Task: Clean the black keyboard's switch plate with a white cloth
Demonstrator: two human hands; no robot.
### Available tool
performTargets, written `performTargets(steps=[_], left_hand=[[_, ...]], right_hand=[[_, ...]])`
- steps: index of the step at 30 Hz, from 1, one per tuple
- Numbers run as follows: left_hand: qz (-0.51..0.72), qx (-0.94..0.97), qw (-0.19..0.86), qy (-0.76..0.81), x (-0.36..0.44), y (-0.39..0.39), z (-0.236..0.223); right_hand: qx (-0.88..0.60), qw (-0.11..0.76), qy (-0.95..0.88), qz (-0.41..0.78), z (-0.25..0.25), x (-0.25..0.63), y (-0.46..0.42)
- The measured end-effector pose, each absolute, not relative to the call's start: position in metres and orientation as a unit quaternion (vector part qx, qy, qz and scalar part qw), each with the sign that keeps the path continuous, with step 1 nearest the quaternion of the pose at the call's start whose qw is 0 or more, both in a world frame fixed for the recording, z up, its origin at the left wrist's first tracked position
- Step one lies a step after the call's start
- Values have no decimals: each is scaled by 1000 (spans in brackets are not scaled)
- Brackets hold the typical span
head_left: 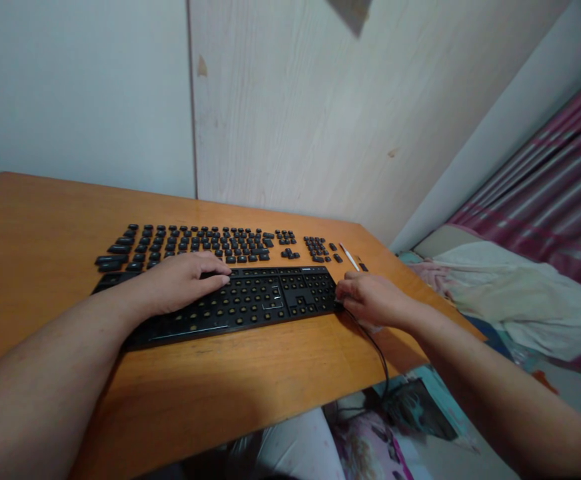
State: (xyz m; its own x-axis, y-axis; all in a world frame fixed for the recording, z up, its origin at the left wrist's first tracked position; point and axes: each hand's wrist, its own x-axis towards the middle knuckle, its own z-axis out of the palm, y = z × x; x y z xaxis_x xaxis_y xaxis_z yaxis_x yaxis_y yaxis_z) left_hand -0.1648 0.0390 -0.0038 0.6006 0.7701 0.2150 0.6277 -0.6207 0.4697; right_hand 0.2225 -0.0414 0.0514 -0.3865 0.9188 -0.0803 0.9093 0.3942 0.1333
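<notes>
A black keyboard [258, 297] lies on the desk with its keycaps off, showing rows of small yellowish key spots. My left hand [185, 283] rests across its left part, fingers stretched out and thumb apart. At the right end of the keyboard is my right hand [370, 298], its fingers curled and pressed together against the corner. What those fingers hold is hidden; a bit of whitish material shows under the palm. A black cable [378, 347] runs from beside that hand over the desk's front edge.
Loose black keycaps [205, 243] lie in keyboard order behind the keyboard on the wooden desk [250, 373]. A thin white stick-like tool [349, 257] and a small dark piece [363, 267] lie at the right. Behind stands a pale panel [290, 120]; a bed [520, 293] is at right.
</notes>
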Motion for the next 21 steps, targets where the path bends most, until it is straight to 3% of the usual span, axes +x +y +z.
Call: performTargets(steps=[3, 7, 10, 15, 21], left_hand=[[200, 876, 176, 403, -164, 38, -3], [203, 876, 165, 404, -164, 39, -5], [202, 879, 149, 405, -164, 39, -8], [201, 882, 130, 407, -162, 36, -7], [206, 879, 107, 417, -160, 32, -5]], right_hand=[[580, -17, 814, -17, 51, 230, -39], [619, -267, 687, -270, 48, 231, -41], [604, -370, 556, -435, 46, 220, -47], [527, -454, 466, -547, 40, 201, -51], [447, -481, 415, -630, 29, 187, -52]])
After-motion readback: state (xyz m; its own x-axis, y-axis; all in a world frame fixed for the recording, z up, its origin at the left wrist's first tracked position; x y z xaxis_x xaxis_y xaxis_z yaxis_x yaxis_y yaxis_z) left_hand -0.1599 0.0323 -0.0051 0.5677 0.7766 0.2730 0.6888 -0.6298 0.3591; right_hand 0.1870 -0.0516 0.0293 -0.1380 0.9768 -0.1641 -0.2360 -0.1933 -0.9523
